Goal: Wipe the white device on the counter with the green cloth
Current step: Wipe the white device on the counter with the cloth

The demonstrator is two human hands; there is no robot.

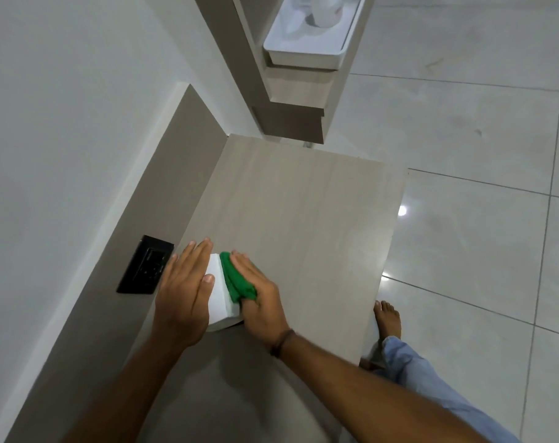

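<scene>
White device [219, 292] beside black socket [145, 265]

Bare forearms, dark cord bracelet [283, 342] on the right wrist, light-blue denim trouser leg [431, 388], bare foot [388, 318].

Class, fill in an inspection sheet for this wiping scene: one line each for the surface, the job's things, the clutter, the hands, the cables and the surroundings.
Surface: light wood-grain counter, bare apart from the work near its left edge.
Job's things: white device lies on the counter; green cloth is bunched and pressed on its right side.
Clutter: nothing seen on the counter.
Hands: left hand lies flat over the device's left side, steadying it; right hand presses the cloth against the device.
Cables: nothing seen; a black socket plate sits in the wall panel, with no plug visible.
Surroundings: white tray on a shelf ahead; glossy tiled floor; a bare foot beside the counter.
</scene>
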